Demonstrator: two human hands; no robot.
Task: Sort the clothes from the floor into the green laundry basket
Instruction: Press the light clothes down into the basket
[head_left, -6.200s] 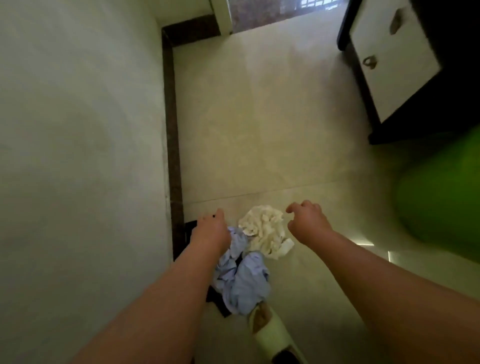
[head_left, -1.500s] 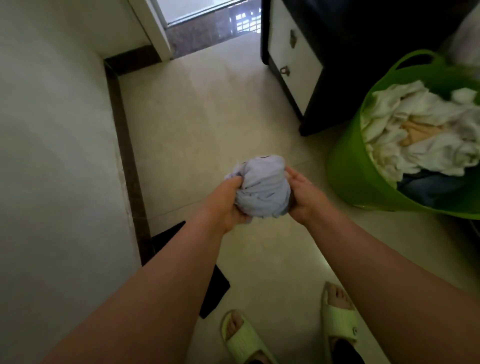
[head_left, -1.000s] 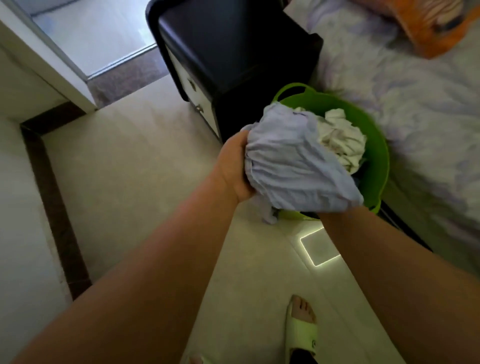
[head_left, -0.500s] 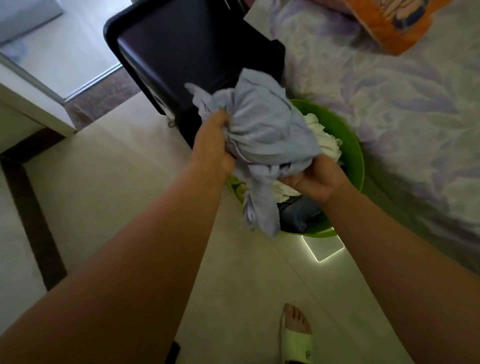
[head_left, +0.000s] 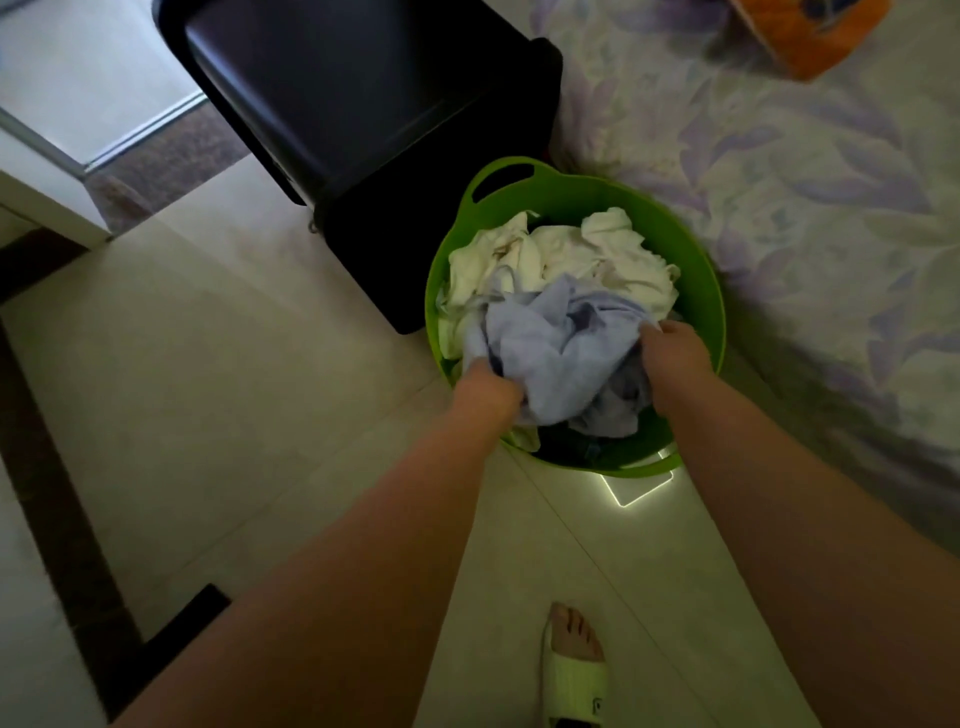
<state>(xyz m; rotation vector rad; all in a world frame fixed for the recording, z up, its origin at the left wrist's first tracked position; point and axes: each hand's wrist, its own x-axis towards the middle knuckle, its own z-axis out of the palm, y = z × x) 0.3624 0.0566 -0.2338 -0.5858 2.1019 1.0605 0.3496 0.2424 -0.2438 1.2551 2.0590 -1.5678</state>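
Note:
The green laundry basket (head_left: 698, 280) stands on the floor between a black cabinet and a bed. White clothes (head_left: 561, 254) fill its far half and dark clothes lie at its near edge. A crumpled light blue garment (head_left: 550, 343) lies on top of the pile inside the basket. My left hand (head_left: 485, 382) grips its left side, with the fingers buried in the cloth. My right hand (head_left: 672, 348) grips its right side.
A black cabinet (head_left: 363, 104) stands just left of and behind the basket. A bed with a purple floral cover (head_left: 805, 208) runs along the right. A dark cloth corner (head_left: 208, 597) lies on the tiled floor at lower left. My sandalled foot (head_left: 574, 665) is below.
The light blue garment was lifted off the floor and carried to the right. In the last half second both hands lowered it from above the basket onto the pile inside.

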